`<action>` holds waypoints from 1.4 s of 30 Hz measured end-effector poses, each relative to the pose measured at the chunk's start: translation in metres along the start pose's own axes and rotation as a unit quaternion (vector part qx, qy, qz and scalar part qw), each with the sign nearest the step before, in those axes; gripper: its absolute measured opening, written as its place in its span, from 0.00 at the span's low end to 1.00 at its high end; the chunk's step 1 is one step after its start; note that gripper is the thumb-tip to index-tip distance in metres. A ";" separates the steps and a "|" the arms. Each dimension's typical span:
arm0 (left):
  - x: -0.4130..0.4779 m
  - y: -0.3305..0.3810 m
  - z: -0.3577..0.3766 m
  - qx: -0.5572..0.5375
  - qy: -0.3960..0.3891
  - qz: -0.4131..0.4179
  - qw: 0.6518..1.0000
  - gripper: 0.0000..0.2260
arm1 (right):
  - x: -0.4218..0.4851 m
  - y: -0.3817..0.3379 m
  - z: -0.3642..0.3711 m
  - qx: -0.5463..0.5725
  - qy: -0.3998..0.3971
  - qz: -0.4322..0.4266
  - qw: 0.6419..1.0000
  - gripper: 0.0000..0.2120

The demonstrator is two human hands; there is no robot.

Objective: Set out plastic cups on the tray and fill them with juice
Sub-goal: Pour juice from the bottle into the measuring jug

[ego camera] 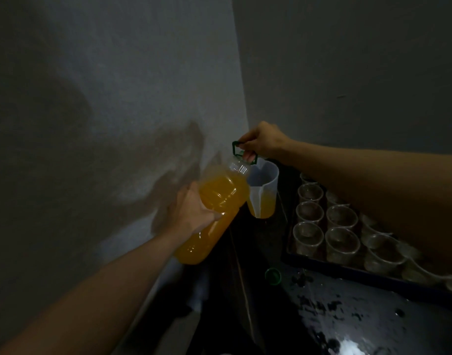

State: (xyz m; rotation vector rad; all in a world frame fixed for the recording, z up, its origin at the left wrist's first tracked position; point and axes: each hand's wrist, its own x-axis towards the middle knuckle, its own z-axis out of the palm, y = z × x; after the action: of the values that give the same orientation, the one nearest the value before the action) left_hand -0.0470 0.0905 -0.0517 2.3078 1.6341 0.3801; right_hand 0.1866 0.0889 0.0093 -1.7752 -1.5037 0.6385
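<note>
A large clear plastic bottle (214, 201), ribbed at the shoulder and about two-thirds full of cloudy orange juice, is held tilted, neck up and to the right. Its mouth is set at the rim of a translucent, tapered plastic jug (267, 180) with a moulded spout. An orange pool is seen in the jug's lower part. Whether a stream is running cannot be told.

The bottle's body is cupped from below and the side by the left hand (191, 213), with the thumb wrapped over the front in a firm grasp and the forearm extended from lower left. The thin, angular green handle (236, 148) at the bottle neck is clenched by the right hand (263, 142), fingers curled through the loop. The wrist is bent down and the forearm reaches in from the right across the cups.

A dark rectangular tray (322, 267) is placed right of the jug, and thin clear plastic cups (341, 243) are set in it upright in close rows. A round green cap (272, 276) is lying on the counter (360, 316), a glossy dark speckled surface, just in front of the tray's near corner. A grey, rough-textured wall (117, 98) is seen behind.
</note>
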 end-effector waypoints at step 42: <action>0.023 -0.007 -0.030 0.079 -0.056 0.037 0.995 0.39 | -0.004 0.025 0.029 0.038 0.000 0.033 0.999 0.12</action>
State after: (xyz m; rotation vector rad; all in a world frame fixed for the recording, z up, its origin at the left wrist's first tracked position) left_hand -0.0572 0.1167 -0.0260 2.4609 1.5803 0.1392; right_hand 0.1793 0.0892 -0.0283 -1.7725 -1.4063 0.7202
